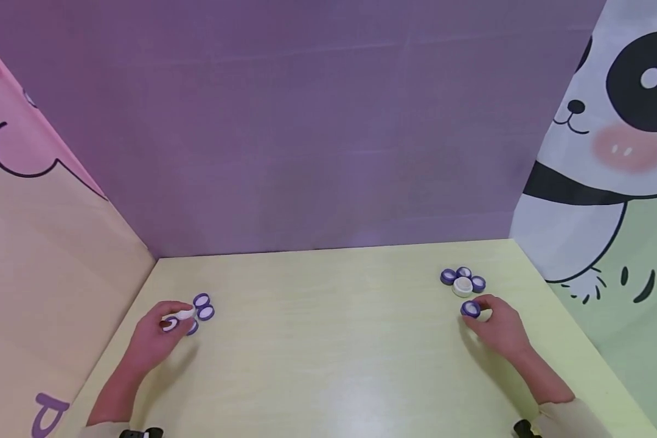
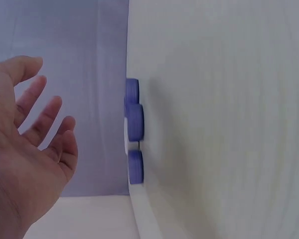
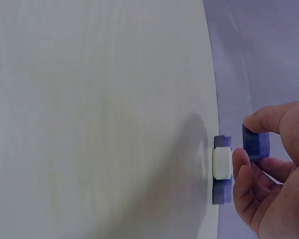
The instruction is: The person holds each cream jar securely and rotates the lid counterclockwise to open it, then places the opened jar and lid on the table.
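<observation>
My right hand [image 1: 500, 328] pinches a purple bottle cap [image 1: 471, 309] between thumb and fingers, held above the table. Just beyond it, a white cap [image 1: 462, 288] lies with purple caps [image 1: 479, 283] around its far side. At the left, my left hand [image 1: 156, 340] hovers over another white cap [image 1: 184, 314], which it partly hides, with several purple caps [image 1: 205, 312] about it. In the left wrist view, the left hand's fingers [image 2: 37, 124] are loosely bent and apart from the purple caps [image 2: 135, 122], holding nothing.
The pale wooden table [image 1: 328, 340] stretches between the two cap groups. A purple wall [image 1: 328, 134] stands along its back edge, with a panda-printed panel [image 1: 575, 231] at the right and a pink and cream panel [image 1: 44, 255] at the left.
</observation>
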`<state>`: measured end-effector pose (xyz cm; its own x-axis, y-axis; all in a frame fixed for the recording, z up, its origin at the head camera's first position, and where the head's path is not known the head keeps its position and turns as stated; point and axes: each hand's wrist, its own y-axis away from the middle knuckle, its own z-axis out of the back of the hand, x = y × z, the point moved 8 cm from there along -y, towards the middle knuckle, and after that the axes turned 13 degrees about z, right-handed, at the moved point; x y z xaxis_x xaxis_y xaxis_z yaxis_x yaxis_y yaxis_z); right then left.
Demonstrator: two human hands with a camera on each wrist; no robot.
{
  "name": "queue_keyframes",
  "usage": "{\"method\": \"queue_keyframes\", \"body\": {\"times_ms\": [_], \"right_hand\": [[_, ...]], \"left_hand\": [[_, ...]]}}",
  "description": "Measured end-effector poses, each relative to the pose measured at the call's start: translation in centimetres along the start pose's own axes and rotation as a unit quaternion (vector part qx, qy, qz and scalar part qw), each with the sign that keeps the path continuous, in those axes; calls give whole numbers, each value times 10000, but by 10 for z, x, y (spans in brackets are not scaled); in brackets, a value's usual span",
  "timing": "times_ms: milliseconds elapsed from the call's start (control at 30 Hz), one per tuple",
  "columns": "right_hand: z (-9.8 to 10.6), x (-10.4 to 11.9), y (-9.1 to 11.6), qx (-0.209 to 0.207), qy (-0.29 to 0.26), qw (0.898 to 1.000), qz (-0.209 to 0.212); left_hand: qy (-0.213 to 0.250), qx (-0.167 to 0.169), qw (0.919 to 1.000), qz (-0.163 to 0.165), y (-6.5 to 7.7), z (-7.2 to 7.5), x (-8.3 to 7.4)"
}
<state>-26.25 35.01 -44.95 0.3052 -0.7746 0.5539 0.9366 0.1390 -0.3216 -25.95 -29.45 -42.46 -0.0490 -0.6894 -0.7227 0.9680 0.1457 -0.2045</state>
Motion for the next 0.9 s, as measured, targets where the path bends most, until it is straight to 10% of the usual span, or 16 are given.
{"method": "queue_keyframes", "body": {"times_ms": [900], "right_hand": [[2,-34,-23,156,431,9973,-571]], "left_hand": [[-453,1454,9846,-861,0,-56,-67]]}}
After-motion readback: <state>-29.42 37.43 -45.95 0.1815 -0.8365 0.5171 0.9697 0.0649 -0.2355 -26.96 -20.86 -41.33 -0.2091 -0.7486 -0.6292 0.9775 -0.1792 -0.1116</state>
